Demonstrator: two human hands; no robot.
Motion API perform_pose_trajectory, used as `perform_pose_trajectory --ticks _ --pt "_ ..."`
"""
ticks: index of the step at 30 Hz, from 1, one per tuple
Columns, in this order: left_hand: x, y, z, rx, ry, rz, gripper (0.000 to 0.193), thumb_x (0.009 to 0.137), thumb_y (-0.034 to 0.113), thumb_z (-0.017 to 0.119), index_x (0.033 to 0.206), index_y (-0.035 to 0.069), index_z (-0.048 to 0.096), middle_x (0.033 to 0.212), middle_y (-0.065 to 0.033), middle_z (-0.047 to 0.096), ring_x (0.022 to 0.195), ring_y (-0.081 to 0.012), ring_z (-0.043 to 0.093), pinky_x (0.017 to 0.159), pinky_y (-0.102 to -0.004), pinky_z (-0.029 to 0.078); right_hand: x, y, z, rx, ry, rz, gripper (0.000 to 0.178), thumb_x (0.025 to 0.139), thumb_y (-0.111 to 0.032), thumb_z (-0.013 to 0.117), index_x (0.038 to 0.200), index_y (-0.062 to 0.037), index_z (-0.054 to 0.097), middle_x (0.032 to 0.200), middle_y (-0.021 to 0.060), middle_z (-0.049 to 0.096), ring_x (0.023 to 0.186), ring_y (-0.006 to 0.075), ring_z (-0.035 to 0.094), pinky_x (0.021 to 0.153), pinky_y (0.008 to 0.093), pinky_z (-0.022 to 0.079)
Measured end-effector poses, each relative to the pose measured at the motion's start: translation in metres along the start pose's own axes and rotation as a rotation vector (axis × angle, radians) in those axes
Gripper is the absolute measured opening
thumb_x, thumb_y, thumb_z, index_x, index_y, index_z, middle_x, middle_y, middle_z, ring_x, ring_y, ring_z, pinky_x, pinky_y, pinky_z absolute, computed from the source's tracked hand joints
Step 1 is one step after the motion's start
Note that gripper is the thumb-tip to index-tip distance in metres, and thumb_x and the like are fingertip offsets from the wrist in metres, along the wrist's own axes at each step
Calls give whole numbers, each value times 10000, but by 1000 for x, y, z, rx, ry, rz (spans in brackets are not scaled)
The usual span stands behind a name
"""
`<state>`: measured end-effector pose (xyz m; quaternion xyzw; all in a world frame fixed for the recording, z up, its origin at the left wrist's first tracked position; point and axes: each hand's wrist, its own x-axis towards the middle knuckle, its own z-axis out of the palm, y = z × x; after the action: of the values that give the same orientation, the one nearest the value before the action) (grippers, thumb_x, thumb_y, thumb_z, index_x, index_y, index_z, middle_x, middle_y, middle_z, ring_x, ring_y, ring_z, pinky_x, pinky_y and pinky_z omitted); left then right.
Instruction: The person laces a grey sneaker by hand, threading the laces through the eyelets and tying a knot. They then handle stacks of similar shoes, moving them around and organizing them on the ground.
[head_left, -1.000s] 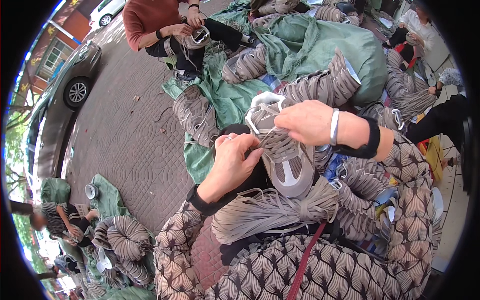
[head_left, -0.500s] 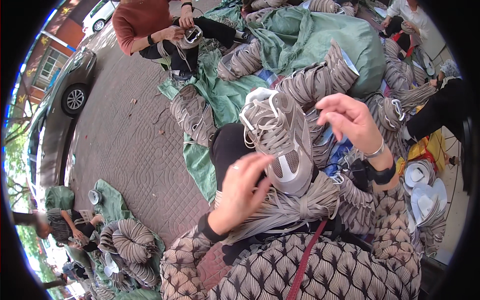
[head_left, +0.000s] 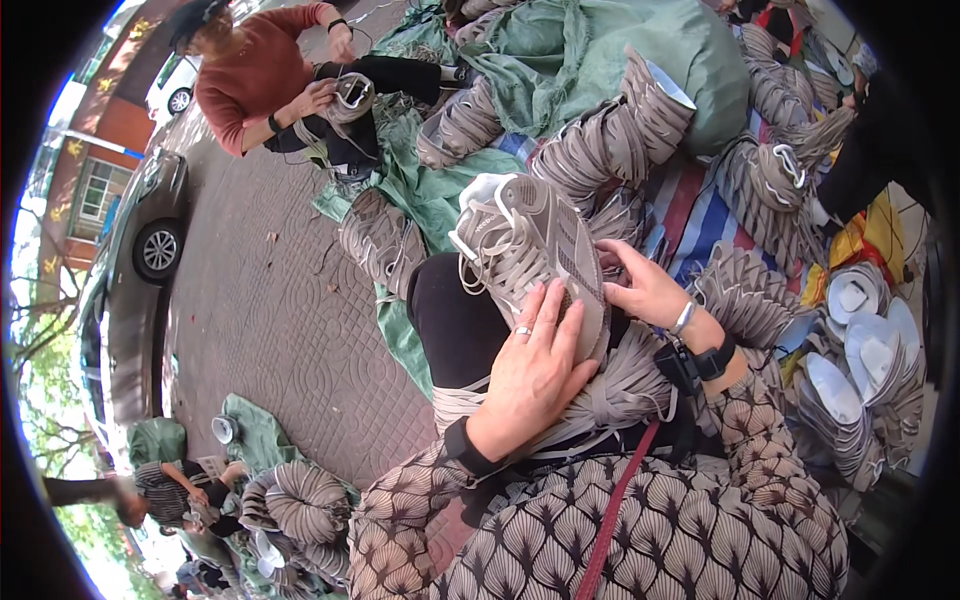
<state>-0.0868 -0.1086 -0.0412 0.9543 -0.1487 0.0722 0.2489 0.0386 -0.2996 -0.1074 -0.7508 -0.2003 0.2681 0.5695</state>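
Observation:
A grey-beige shoe upper [head_left: 525, 250] with pale laces threaded through its front rests on my lap, toe toward me. My left hand [head_left: 538, 365] lies on its toe, fingers stretched out and pressed flat. At the upper's right side, my right hand [head_left: 650, 292] grips the edge between thumb and fingers; some fingertips are hidden behind it. Beneath the toe, a knotted bundle of flat beige laces [head_left: 625, 390] lies across my lap, with black trousers [head_left: 450, 310] under it.
Stacked shoe uppers [head_left: 610, 130] lie ahead beside a green sack [head_left: 690, 70]. More stacks with white insides [head_left: 860, 340] are at the right. A co-worker in a rust-coloured top [head_left: 260, 75] handles another upper at the far left. A parked car [head_left: 140, 270] stands on the left.
My right hand has come down and left onto the upper's side. The left hand has settled flat on its toe. The upper has turned slightly, and the view has shifted.

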Motion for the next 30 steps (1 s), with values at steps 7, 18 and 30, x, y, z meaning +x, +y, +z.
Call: perform_pose_trajectory --ticks 7,18,30 --pt "24 -28 -74 -546 206 -331 376 837 13 623 1208 -38 588 1032 -82 665 895 -117 630 781 -235 525 -2 -10 1 -87 -12 20 708 846 -336 694 1397 -41 362 1194 220 571 1091 291 575 933 377 460" --pt "2 -5 -15 -73 65 145 461 709 10 706 1153 -44 595 1184 -211 613 1122 -333 598 923 -367 504 37 3 5 1257 -127 271 397 917 -270 630 1199 3 573 1129 147 649 1020 233 633 913 374 497" --pt "-8 -19 -30 -289 91 46 418 730 21 717 1135 -5 619 1204 -205 600 1144 -355 567 1003 -421 414 66 -56 45 1283 1 -30 449 840 -52 685 1249 -26 501 1143 81 619 1016 163 613 923 327 494"
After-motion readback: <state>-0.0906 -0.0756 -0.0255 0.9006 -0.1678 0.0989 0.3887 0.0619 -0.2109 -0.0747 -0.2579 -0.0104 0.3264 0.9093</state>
